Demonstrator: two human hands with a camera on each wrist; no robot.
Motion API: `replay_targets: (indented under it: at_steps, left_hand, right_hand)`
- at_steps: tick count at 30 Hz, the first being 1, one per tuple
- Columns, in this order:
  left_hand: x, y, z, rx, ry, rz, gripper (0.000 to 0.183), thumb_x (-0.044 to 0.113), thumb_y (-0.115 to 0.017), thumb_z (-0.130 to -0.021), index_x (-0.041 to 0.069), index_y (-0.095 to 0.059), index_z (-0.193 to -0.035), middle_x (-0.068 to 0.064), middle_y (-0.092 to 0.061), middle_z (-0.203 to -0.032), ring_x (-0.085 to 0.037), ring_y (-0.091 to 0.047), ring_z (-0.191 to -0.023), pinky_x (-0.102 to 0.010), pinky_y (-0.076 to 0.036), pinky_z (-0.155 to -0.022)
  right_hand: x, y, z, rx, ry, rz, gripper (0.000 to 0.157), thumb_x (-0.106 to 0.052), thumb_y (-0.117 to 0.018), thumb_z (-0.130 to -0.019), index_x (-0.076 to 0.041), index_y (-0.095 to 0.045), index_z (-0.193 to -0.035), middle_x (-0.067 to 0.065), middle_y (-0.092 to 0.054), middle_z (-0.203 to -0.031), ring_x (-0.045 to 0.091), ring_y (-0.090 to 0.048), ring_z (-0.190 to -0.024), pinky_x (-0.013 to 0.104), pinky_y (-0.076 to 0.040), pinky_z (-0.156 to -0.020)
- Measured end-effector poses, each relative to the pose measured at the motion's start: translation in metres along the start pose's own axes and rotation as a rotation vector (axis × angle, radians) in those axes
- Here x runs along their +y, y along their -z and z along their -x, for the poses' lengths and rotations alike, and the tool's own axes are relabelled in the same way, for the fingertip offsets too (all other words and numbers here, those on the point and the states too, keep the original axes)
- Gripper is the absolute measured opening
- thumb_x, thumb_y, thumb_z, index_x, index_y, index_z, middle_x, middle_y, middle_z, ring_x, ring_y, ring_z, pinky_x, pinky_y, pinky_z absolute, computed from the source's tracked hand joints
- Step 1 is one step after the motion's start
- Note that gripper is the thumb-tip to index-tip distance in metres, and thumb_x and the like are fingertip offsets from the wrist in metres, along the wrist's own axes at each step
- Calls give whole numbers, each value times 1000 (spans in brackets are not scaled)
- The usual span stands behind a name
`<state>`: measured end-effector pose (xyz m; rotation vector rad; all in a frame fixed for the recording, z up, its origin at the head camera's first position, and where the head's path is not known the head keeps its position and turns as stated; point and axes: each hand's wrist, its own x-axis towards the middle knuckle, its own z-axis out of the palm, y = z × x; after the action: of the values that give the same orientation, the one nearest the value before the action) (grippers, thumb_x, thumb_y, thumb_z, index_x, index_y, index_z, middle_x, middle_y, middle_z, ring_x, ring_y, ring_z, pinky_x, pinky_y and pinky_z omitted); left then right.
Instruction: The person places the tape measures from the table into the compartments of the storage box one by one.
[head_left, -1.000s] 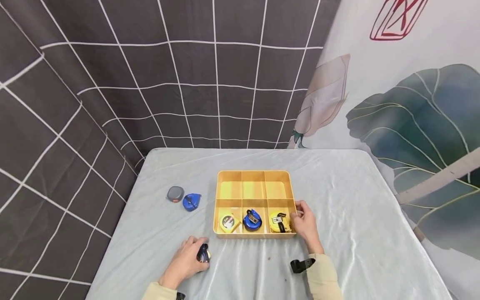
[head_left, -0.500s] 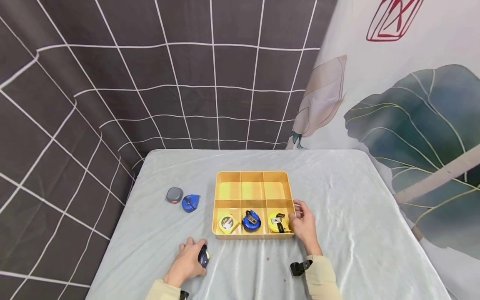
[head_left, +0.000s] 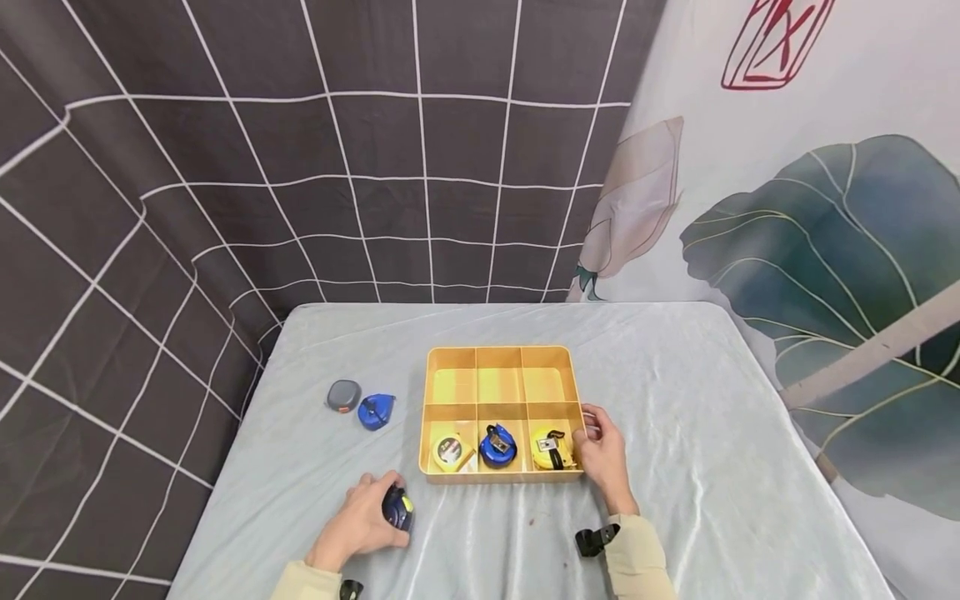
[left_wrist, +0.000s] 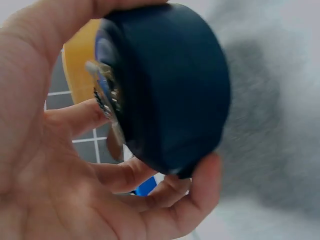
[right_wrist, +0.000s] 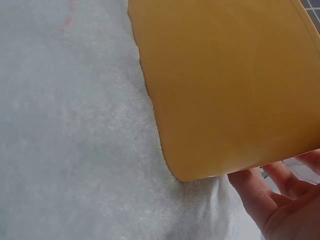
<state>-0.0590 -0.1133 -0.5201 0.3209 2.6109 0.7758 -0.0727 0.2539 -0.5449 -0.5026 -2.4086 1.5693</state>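
Observation:
My left hand grips a dark blue tape measure in front of the tray's left corner. In the left wrist view the tape measure's broad rounded edge faces the camera, thumb and fingers around it, with a metal clip on its side. My right hand rests against the right wall of a yellow six-compartment tray, fingertips at the wall. The tray's front row holds a yellow tape measure on the left, a blue one in the middle and a yellow one with a black strap on the right.
Left of the tray lie a grey tape measure and a blue tape measure side by side. A pale cloth covers the table. Dark checked fabric hangs behind and to the left.
The left hand has turned the tape measure slightly, so a yellow-green patch shows on it. The right hand stays at the tray's wall. The head view has shifted a little.

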Motion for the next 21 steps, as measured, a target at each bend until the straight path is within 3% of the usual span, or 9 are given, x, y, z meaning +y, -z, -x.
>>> replay_targets:
  at_steps: [6,12,16,21]
  left_hand:
    - [16,29,-8,28,10,26,68,28,-80,-49,20,-56,-112,-7,-47,-93,-23,-45,-81,-33,-41,-61]
    - [44,58,-28,82,-77,10,73,29,-80,-50,20,-57,-120,-7,-51,-101,-22,-48,-88,-37,-45,-69]
    - [64,66,-45,111,-157,-4,82,30,-80,-50,16,-54,-127,-7,-55,-105,-20,-50,-92,-38,-46,-76]
    - [90,65,-73,49,-204,-23,83,32,-79,-54,21,-50,-131,-8,-54,-115,-23,-50,-100,-41,-47,-76]
  right_hand:
    - [0,0,-1,-2,0,-6,43,5,-52,-77,-4,-56,-119,17,-62,-107,26,-59,-89,26,-47,-75]
    - [0,2,-1,9,-17,4,43,4,-53,-77,-6,-57,-119,14,-62,-106,24,-58,-89,26,-46,-75]
    - [2,2,-1,2,-17,29,43,3,-53,-78,-7,-57,-119,14,-61,-107,24,-58,-90,29,-46,-77]
    - [2,1,-1,-12,-22,21,44,3,-53,-78,-6,-56,-121,15,-61,-108,25,-58,-91,33,-46,-78]
